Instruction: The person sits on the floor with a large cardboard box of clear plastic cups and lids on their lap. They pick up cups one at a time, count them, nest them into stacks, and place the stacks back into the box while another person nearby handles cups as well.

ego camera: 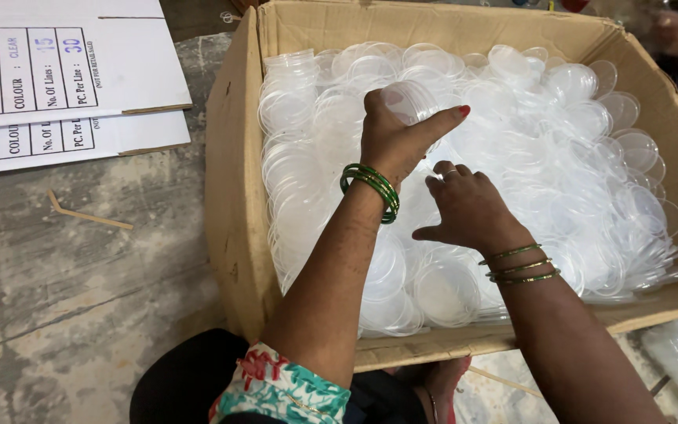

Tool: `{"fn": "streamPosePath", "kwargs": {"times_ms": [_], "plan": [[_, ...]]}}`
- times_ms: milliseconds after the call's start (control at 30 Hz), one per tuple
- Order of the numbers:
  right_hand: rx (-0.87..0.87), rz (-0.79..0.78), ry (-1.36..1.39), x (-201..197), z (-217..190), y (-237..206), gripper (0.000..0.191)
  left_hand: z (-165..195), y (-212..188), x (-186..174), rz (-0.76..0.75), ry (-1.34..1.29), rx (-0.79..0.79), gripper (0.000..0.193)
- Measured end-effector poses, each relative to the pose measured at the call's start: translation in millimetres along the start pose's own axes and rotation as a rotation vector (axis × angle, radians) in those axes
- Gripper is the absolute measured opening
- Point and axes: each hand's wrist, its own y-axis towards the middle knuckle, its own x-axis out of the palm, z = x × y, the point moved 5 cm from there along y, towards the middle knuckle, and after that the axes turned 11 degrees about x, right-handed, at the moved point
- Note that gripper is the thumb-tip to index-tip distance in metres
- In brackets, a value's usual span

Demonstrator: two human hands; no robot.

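A small stack of clear lids [408, 100] is gripped in the left hand [394, 137] above the cardboard box [237, 196]; loose lids inside get fingered by the right hand [464, 208]. Probably featherlight, flimsy, slippery, so best pinched by the rims.

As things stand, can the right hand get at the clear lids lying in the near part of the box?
Probably yes. The right hand already rests on the pile of clear lids inside the open cardboard box, with nothing covering them. The left hand is raised beside it, holding a few lids, and does not block the way.
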Motion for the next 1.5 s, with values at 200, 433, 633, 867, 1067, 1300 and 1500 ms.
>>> {"fn": "streamPosePath", "kwargs": {"times_ms": [200, 433, 633, 867, 1067, 1300, 1500], "plan": [[0.176, -0.04, 0.29, -17.9, 28.0, -3.7, 0.056, -2.6, 0.3, -0.1, 0.001, 0.0, -0.014, 0.103], [-0.071, 0.005, 0.23, -9.8, 0.3, -0.5, 0.086, -7.8, 2.6, -0.7, 0.009, 0.032, -0.016, 0.105], [0.027, 0.074, 0.468, -18.6, 26.0, -1.2, 0.063, -9.4, 4.4, -3.8, 0.027, 0.082, -0.036, 0.106], [-0.053, -0.046, 0.261, 6.3, 4.9, 5.3, 0.067, -13.7, 4.5, -3.0, 0.012, 0.06, -0.059, 0.109], [0.007, -0.079, 0.237, -1.0, -2.1, 3.8, 0.094, -15.0, 5.2, -5.4, -0.01, 0.086, -0.123, 0.112], [0.054, 0.065, 0.869, -27.8, 49.4, -10.0, 0.082, -9.2, 3.8, -5.7, -0.019, -0.016, -0.151, 0.11], [-0.125, 0.101, 1.499, -39.2, 76.4, -11.6, 0.079, -12.9, -8.0, 10.6, -0.402, -0.076, -0.274, 0.066]]}}
